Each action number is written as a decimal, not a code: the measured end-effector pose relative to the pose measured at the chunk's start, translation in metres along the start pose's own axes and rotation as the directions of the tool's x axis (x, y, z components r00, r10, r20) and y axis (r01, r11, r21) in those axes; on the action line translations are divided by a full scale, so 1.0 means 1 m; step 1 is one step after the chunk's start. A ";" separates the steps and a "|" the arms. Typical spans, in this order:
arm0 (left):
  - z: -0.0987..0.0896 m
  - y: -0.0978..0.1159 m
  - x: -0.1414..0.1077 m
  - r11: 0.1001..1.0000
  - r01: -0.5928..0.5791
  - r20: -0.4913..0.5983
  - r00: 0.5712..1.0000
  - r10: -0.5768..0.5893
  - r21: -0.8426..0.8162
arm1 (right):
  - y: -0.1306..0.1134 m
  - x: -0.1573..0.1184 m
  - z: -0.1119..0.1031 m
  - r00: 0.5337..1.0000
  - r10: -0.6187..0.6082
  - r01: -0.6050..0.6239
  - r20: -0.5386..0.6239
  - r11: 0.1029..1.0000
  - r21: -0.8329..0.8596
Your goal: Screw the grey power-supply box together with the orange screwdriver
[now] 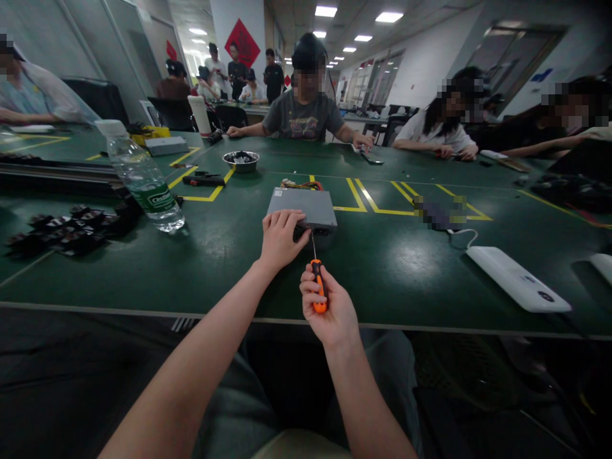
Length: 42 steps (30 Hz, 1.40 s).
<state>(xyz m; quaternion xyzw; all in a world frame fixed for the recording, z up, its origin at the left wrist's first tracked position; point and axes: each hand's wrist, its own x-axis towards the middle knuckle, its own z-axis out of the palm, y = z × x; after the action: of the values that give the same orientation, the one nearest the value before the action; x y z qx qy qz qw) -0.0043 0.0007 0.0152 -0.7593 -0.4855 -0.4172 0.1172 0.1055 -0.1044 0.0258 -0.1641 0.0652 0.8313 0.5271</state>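
A grey metal computer power supply unit (302, 205) lies on the green table, its socket face turned toward me and a bundle of coloured cables (302, 185) at its far side. My left hand (282, 239) grips its near left part, fingers over the top and thumb at the front face. Wrapped in the fingers of my right hand (335, 306) is an orange and black screwdriver (318, 287). Its thin shaft points away from me to the unit's front face, close to my left thumb. Whether the tip sits in a screw is too small to tell.
Left of me stand a tilted-looking water bottle (143, 175) and a pile of black parts (71, 229). Farther back are a metal bowl (241, 160) of small parts and a black tool (204, 180). A white power bank (516, 277) lies right. A person (306, 115) sits opposite.
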 end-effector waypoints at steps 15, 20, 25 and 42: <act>0.000 0.001 0.000 1.000 0.003 0.000 1.000 -0.003 -0.003 | -0.020 -0.019 -0.012 0.995 -0.102 0.103 0.017 0.994 -0.046; -0.001 0.001 0.000 1.000 0.004 0.008 1.000 -0.004 -0.009 | -0.021 -0.017 -0.010 0.995 -0.095 0.096 0.019 0.994 -0.044; -0.001 0.001 0.000 1.000 0.002 0.009 1.000 -0.002 -0.008 | -0.021 -0.015 -0.010 0.996 -0.084 0.084 -0.002 0.996 -0.038; -0.002 0.001 0.000 1.000 0.016 0.027 1.000 -0.016 -0.012 | -0.025 -0.013 -0.016 0.997 -0.074 0.078 0.038 0.992 -0.097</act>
<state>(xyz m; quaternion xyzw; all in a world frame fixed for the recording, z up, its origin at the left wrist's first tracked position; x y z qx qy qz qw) -0.0042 -0.0010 0.0167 -0.7615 -0.4907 -0.4109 0.1029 0.1361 -0.1093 0.0170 -0.1778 0.0088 0.8156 0.5506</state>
